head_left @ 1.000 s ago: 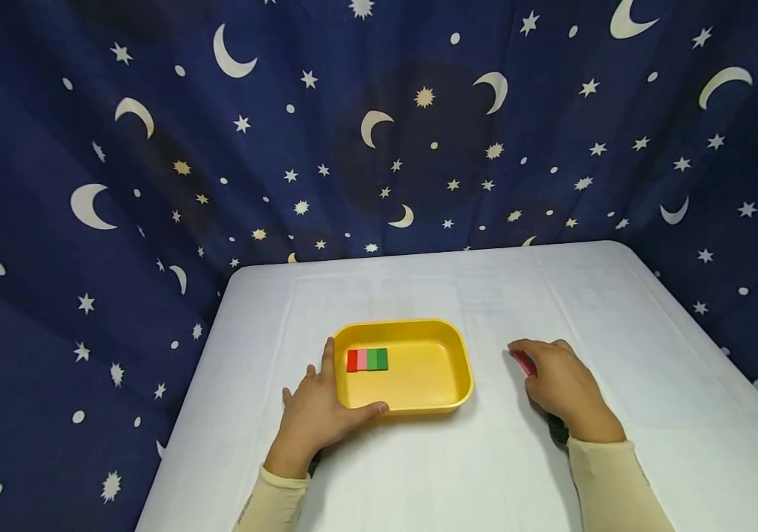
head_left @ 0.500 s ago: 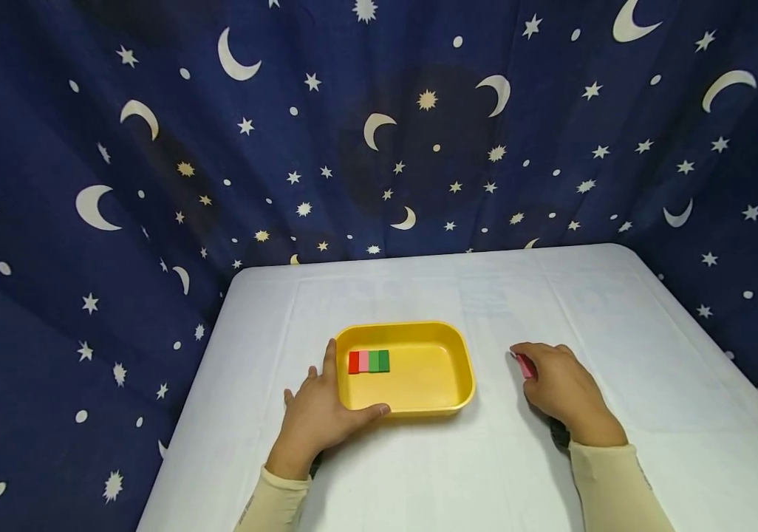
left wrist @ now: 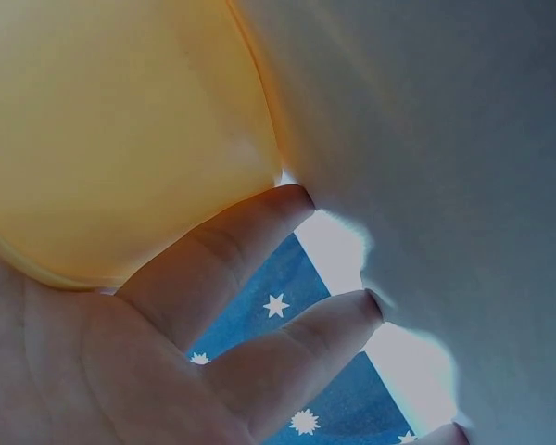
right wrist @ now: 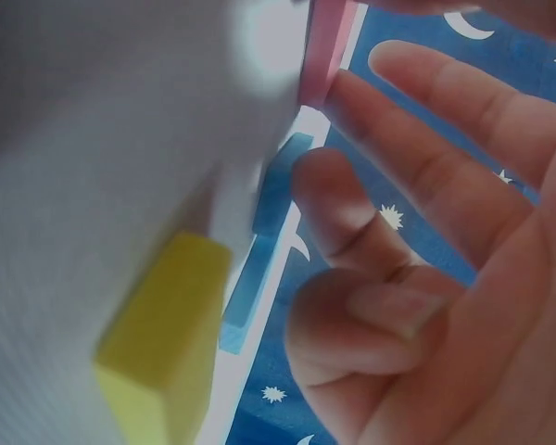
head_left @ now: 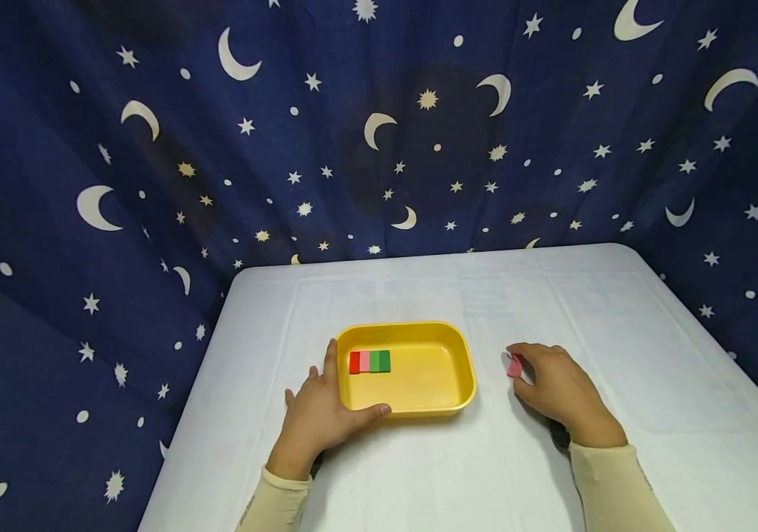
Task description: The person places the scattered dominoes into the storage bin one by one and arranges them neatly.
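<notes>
In the head view, my right hand (head_left: 557, 386) pinches a pink block (head_left: 515, 366) between thumb and fingertips, to the right of a yellow tray (head_left: 412, 325). The right wrist view has the pink block (right wrist: 326, 56) at the top, fingertips at its lower end, while the other fingers curl in. My left hand (head_left: 319, 417) lies with spread fingers at the tray's left corner, thumb along the near rim and index finger up the left side. Red (head_left: 354, 362), pink (head_left: 364, 360), light green (head_left: 374, 360) and dark green (head_left: 385, 360) pieces sit side by side in the tray.
A yellow block (right wrist: 162, 324) and blue blocks (right wrist: 278, 181) appear on the white cloth beside the right hand in the right wrist view; in the head view the hand hides them. A dark blue curtain (head_left: 326, 111) with moons and stars stands behind the table (head_left: 419, 288).
The pink block in my right hand has turned and shifted slightly left, and more of it shows. My right thumb has moved left with it. The left hand and tray keep their place.
</notes>
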A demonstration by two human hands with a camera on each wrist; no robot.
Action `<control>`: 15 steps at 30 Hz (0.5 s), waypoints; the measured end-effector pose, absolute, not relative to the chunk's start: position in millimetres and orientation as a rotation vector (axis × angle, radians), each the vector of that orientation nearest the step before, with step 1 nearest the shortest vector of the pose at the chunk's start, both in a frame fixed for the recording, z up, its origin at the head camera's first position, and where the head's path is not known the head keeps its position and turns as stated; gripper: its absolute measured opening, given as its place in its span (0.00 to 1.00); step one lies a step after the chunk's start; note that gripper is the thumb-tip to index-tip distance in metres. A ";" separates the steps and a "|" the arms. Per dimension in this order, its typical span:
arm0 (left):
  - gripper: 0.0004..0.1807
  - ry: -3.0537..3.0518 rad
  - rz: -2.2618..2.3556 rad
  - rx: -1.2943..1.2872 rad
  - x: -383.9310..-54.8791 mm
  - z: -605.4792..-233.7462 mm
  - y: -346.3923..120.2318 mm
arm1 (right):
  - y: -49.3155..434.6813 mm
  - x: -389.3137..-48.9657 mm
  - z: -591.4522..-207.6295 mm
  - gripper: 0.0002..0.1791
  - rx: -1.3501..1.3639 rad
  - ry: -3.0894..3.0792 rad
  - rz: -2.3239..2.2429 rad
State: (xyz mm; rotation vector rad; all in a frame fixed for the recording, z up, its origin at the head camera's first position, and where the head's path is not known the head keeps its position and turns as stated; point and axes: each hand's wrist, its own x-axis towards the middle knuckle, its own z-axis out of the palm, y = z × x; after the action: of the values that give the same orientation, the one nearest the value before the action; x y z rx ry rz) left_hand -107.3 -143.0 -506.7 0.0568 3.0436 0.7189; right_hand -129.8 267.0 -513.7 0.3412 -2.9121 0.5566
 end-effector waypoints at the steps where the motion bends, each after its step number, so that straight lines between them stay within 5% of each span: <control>1: 0.85 3.044 0.721 0.055 -107.0 -506.6 -143.1 | 266.7 -129.6 -513.4 0.29 0.340 -2.913 0.556; 15: 0.86 3.053 0.726 0.063 -107.7 -509.4 -143.0 | 264.4 -130.5 -509.9 0.32 0.318 -2.952 0.544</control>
State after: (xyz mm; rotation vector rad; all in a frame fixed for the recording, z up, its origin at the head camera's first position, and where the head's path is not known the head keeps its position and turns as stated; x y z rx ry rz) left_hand -107.7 -143.0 -509.4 0.0631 3.0526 0.7264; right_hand -130.5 264.4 -509.9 0.3179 -2.9519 0.5443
